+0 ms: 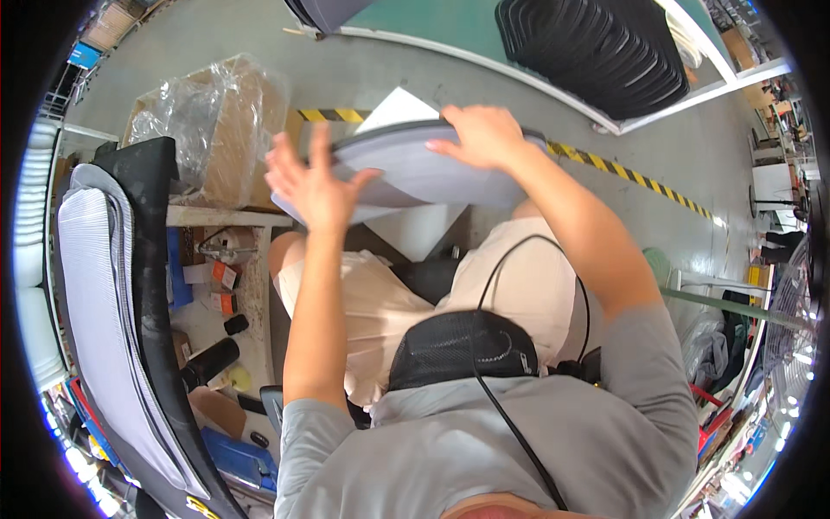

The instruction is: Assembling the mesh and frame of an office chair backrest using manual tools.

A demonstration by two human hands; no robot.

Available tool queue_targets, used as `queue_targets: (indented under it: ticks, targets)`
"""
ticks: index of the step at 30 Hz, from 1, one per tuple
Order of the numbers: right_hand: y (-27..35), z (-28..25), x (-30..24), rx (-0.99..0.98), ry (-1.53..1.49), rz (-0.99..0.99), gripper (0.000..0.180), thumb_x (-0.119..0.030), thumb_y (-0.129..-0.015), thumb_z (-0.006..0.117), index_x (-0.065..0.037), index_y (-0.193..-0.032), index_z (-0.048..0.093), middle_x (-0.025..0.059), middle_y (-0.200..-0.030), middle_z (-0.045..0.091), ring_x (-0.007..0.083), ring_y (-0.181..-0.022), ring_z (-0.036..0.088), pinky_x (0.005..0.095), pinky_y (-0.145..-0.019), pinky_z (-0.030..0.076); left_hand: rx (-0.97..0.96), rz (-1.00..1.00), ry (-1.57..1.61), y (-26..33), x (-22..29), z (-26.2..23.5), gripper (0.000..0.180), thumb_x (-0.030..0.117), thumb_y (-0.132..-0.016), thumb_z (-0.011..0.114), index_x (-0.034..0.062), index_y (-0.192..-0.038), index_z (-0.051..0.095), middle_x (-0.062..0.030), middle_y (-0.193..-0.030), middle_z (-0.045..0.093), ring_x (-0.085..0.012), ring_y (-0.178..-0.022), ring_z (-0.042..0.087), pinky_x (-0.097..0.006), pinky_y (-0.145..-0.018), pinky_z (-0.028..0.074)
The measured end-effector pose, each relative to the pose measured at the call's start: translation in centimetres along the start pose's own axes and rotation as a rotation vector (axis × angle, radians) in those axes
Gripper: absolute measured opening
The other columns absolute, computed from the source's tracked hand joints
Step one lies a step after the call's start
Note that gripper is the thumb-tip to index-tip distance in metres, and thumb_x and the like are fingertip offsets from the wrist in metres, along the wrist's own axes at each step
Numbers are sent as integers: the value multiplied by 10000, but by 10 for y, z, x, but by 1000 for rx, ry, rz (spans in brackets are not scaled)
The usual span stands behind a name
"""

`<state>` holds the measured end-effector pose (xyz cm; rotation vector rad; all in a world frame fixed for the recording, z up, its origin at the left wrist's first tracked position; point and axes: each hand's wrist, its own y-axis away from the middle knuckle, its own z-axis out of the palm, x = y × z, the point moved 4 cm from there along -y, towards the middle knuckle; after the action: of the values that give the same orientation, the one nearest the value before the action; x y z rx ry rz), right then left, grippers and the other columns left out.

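Observation:
In front of my knees is a grey fabric panel [406, 169] with a curved dark upper edge, standing tilted. My right hand [484, 137] grips that upper edge, thumb on the near face and fingers over the rim. At the panel's left end my left hand [316, 186] is open, fingers spread and slightly blurred; whether it touches the panel I cannot tell. Beyond and below the panel show the corners of a white flat surface [415, 232], its middle hidden by the panel.
To my left, a stack of grey fabric panels [99, 285] lies on a black padded surface [154, 259]. Beyond it is a cardboard box with clear plastic [212, 121]. Many black curved pieces [592, 52] stand on a green-topped table [441, 22] ahead. Yellow-black tape [635, 177] crosses the floor.

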<state>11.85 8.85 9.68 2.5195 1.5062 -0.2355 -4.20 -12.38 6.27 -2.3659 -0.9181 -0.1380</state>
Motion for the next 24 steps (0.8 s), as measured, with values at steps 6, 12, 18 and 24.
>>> queue_targets:
  ticks: [6, 12, 18, 24]
  targets:
    - [-41, -5, 29, 31, 51, -12, 794, -788, -774, 649, -132, -1222, 654, 160, -920, 734, 394, -922, 699, 506, -817, 549, 37, -654, 930, 34, -97, 44, 1097, 370, -690, 964, -74, -1500, 372, -224, -1494, 477, -317, -1377, 462, -405, -1164, 336]
    - [-30, -6, 60, 39, 23, 112, 833, -836, -713, 662, -143, -1174, 701, 136, -892, 746, 344, -945, 713, 471, -846, 549, -279, -807, 1070, 52, -106, 89, 691, 263, -764, 929, -58, -1291, 620, -151, -1251, 676, -245, -1168, 610, -370, -1056, 427]
    - [-16, -10, 127, 233, -25, 138, 551, -708, -922, 524, -230, -1090, 741, 75, -826, 727, 335, -856, 698, 461, -739, 530, -619, -609, 1154, 62, -68, 87, 542, 182, -782, 906, -21, -1218, 657, -92, -1143, 717, -185, -1032, 652, -345, -947, 503]
    - [3, -7, 191, 447, 24, 93, 437, -547, -1010, 484, -169, -1031, 702, 79, -912, 717, 341, -909, 679, 457, -779, 519, -878, -353, 917, 78, -60, 100, 553, 192, -757, 870, -32, -1208, 640, -134, -1067, 732, -233, -983, 673, -355, -924, 510]
